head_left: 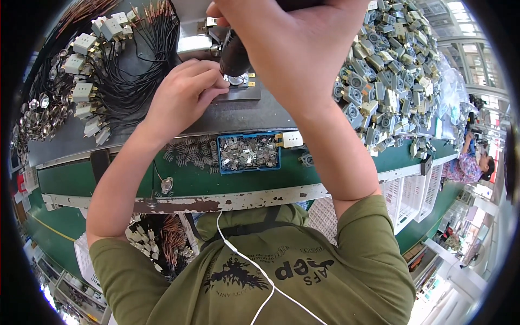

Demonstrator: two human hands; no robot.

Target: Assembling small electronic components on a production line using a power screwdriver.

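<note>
My right hand [298, 49] is closed round a black power screwdriver [235, 57], its nose pointing down at a small part on a steel fixture block [244, 95]. That part, a round metal piece [236, 80] with brass tabs, shows just under the nose; the tool hides its far side. Beside it, my left hand [187, 89] has its thumb and fingers pinched together at the fixture. What those fingertips hold, if anything, is hidden. Left of this hand lie black wires [127, 81] joined to white ceramic-like blocks [84, 43].
Grey and cream socket parts [387, 76] are heaped at the right. A blue tray [249, 154] of small metal pieces sits near the front edge, with springs [189, 153] left and a white block [292, 139] right. Round metal parts [46, 116] lie far left. A person [470, 165] sits far right.
</note>
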